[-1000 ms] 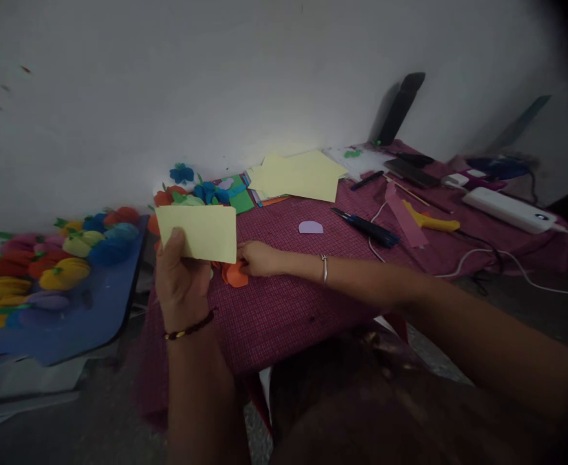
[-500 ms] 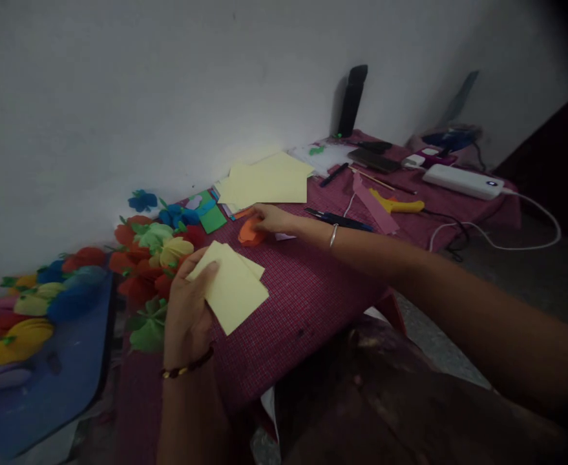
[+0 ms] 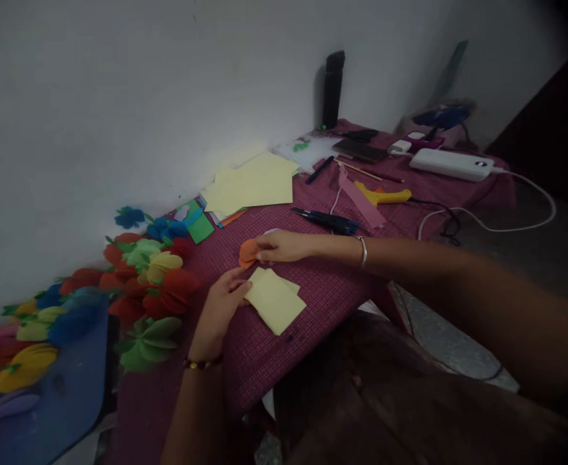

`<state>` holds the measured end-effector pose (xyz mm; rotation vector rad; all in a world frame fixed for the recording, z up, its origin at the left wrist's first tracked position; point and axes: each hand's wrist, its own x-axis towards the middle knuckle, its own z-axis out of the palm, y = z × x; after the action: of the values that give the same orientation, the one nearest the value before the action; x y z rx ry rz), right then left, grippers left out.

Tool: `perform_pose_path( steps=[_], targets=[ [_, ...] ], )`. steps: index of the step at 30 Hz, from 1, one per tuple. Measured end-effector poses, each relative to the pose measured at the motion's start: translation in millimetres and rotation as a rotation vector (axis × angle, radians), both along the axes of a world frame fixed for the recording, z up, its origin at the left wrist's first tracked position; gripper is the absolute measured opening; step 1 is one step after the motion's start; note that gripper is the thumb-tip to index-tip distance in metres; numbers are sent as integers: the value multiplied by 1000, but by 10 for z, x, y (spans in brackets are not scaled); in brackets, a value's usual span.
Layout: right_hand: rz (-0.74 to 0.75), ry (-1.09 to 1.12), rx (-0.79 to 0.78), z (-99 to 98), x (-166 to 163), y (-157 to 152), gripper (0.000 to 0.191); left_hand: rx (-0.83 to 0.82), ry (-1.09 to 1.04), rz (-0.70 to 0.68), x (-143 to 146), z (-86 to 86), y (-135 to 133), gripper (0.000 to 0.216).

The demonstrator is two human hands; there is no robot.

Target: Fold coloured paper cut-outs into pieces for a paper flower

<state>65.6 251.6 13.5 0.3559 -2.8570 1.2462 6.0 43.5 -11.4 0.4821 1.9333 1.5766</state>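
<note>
A folded pale yellow paper (image 3: 276, 300) lies on the maroon checked tablecloth (image 3: 313, 271). My left hand (image 3: 220, 309) rests at its left edge, fingertips touching the paper. My right hand (image 3: 280, 246) reaches across the table and pinches an orange paper cutout (image 3: 247, 252) just beyond the yellow paper. A small pale purple cutout peeks out behind my right hand.
Sheets of yellow paper (image 3: 254, 184) lie by the wall. Blue scissors (image 3: 327, 221), a yellow-handled tool (image 3: 383, 194), a pink strip, a white power bank (image 3: 451, 164) with cable and a black bottle (image 3: 332, 89) lie beyond. Coloured paper flowers (image 3: 152, 265) crowd the left.
My left hand lowered the yellow paper from in front of me onto the cloth. My right hand carried the orange cutout from the table's left edge toward the middle.
</note>
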Motion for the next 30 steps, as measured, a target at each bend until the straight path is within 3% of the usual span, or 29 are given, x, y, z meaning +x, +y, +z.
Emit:
perform_pose_path(
  steps=[3, 5, 8, 11, 14, 18, 21, 26, 30],
  targets=[
    [-6, 72, 44, -2, 42, 133, 17, -56, 378, 173, 10, 24, -54, 37],
    [70, 90, -17, -20, 78, 198, 18, -54, 531, 208, 89, 46, -88, 27],
    [183, 53, -100, -74, 122, 235, 16, -166, 731, -58, 369, 89, -106, 27],
    [181, 95, -88, -149, 108, 194, 18, -405, 1008, -390, 729, 114, -85, 48],
    [203, 192, 43, -216, 29, 82, 22, -574, 1154, -467, 963, 83, -74, 51],
    [292, 277, 340, -257, -102, -106, 28, -615, 1229, -411, 1027, 1, -106, 41],
    [310, 308, 477, -258, -148, -187, 32, -604, 1234, -385, 1057, -35, -94, 39],
    [316, 303, 493, -237, -74, -139, 28, -616, 1190, -343, 1142, -4, 22, 34],
    [314, 282, 455, -242, 22, -26, 26, -540, 1111, -244, 846, 102, 62, 24]
  ],
)
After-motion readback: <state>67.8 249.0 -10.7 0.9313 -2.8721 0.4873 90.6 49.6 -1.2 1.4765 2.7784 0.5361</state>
